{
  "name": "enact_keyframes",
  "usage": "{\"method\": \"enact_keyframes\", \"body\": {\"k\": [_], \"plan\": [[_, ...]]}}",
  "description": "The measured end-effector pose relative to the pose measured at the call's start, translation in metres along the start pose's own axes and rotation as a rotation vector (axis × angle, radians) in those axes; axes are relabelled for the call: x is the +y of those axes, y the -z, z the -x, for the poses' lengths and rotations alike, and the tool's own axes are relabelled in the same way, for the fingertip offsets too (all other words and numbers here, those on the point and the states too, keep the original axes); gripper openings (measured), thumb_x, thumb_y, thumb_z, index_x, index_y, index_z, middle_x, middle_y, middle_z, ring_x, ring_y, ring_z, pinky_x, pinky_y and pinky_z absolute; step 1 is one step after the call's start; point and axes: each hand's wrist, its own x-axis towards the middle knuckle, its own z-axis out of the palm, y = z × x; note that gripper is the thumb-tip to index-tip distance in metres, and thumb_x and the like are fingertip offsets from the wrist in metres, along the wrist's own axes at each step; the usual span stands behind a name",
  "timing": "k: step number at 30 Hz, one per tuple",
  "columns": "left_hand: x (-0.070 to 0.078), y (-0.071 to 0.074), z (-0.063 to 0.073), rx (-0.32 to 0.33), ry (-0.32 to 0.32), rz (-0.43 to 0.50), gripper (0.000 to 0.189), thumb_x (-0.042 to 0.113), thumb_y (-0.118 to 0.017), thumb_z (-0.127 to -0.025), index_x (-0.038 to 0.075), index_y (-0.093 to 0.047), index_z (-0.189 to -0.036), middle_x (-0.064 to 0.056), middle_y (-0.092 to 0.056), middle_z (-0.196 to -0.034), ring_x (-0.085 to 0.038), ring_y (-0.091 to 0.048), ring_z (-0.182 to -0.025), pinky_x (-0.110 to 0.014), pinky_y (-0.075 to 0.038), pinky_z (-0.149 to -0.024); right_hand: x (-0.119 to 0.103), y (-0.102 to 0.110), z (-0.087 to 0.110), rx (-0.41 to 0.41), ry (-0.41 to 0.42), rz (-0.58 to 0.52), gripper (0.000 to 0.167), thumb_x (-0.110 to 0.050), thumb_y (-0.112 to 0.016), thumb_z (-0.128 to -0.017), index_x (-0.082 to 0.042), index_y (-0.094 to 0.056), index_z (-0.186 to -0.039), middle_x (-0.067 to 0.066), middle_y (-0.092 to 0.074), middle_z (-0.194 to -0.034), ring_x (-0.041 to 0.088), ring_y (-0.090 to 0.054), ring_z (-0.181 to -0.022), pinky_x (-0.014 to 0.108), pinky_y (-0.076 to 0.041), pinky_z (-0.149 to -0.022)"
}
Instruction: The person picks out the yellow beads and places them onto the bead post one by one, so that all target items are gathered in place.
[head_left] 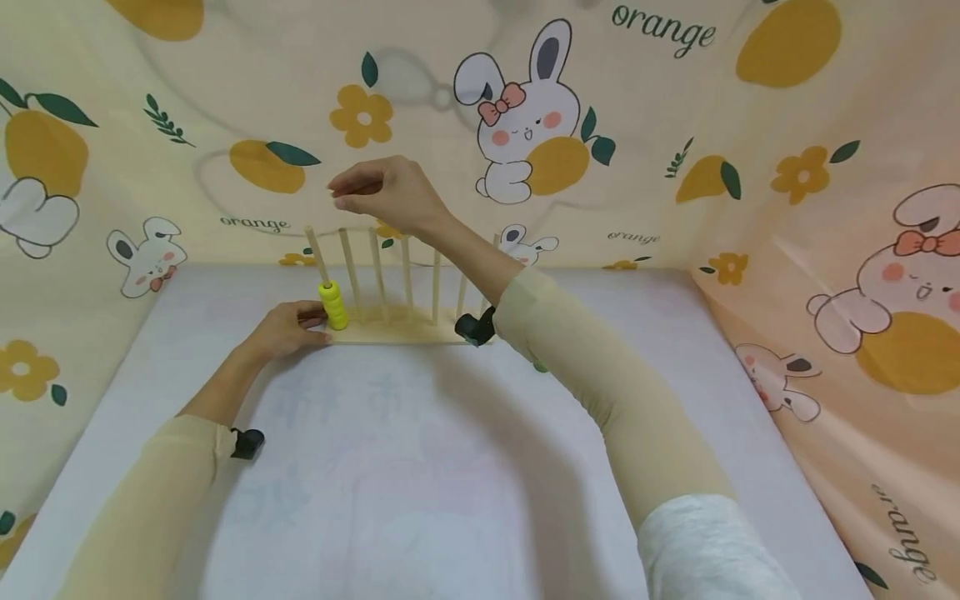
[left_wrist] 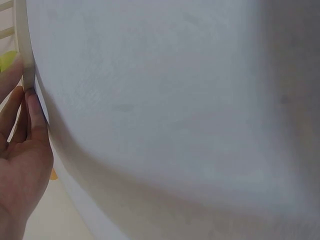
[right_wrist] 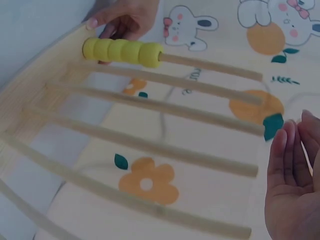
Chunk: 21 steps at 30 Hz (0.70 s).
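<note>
A wooden peg rack [head_left: 405, 327], a flat base with a row of upright rods, stands at the back of the table. Several yellow beads [head_left: 333, 306] are stacked on its leftmost rod; the right wrist view shows these beads [right_wrist: 122, 51] down against the base. My left hand [head_left: 288, 333] grips the left end of the base, thumb on its front edge and fingers behind, as the left wrist view also shows. Above the rod tops, my right hand [head_left: 393, 193] hovers with fingers extended and thumb near them. No object shows between those fingers [right_wrist: 290, 155].
The white table [head_left: 420, 483] spreads in front of the rack. A fabric backdrop [head_left: 420, 50] printed with rabbits and oranges rises behind and at both sides. A small green thing [head_left: 541, 366] peeks out beside my right sleeve. Black wrist cameras [head_left: 249, 443] sit on both forearms.
</note>
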Motion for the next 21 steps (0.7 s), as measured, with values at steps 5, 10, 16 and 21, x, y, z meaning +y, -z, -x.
{"method": "enact_keyframes", "body": {"k": [5,10,16,21], "plan": [[-0.003,-0.001,-0.002,0.004,0.002,0.005,0.072,0.011,-0.076,-0.088,-0.009,-0.039,-0.146,-0.028,-0.044,-0.147,-0.04,-0.045,-0.135,-0.046,-0.038,-0.114,0.005,0.014,0.004,0.029,0.019,-0.075,0.025,-0.013,-0.076,-0.089,-0.004,-0.074,-0.112,0.003,-0.074,-0.104,0.011,-0.069,-0.093,0.02,-0.055,-0.086],[-0.001,0.0,-0.003,-0.004,-0.005,0.006,0.072,0.012,-0.076,-0.088,-0.009,-0.039,-0.146,-0.027,-0.044,-0.147,-0.039,-0.045,-0.135,-0.046,-0.037,-0.114,0.007,0.036,0.02,0.083,0.026,-0.16,0.025,-0.006,-0.075,-0.088,-0.001,-0.073,-0.113,0.009,-0.073,-0.108,0.016,-0.069,-0.096,0.024,-0.056,-0.089],[0.004,0.002,-0.004,-0.005,0.0,0.011,0.072,0.011,-0.076,-0.089,-0.009,-0.038,-0.146,-0.028,-0.043,-0.148,-0.04,-0.044,-0.136,-0.047,-0.036,-0.115,0.008,0.061,0.043,0.136,0.053,-0.179,0.022,-0.002,-0.072,-0.089,0.003,-0.072,-0.111,0.012,-0.073,-0.106,0.02,-0.07,-0.094,0.03,-0.057,-0.09],[0.005,0.001,-0.002,-0.013,0.029,0.009,0.073,0.01,-0.075,-0.089,-0.01,-0.036,-0.147,-0.028,-0.041,-0.149,-0.04,-0.043,-0.136,-0.047,-0.035,-0.116,0.023,0.074,0.053,0.147,0.029,-0.145,0.024,-0.006,-0.074,-0.089,0.002,-0.072,-0.112,0.011,-0.073,-0.107,0.02,-0.07,-0.095,0.029,-0.057,-0.091]]}}
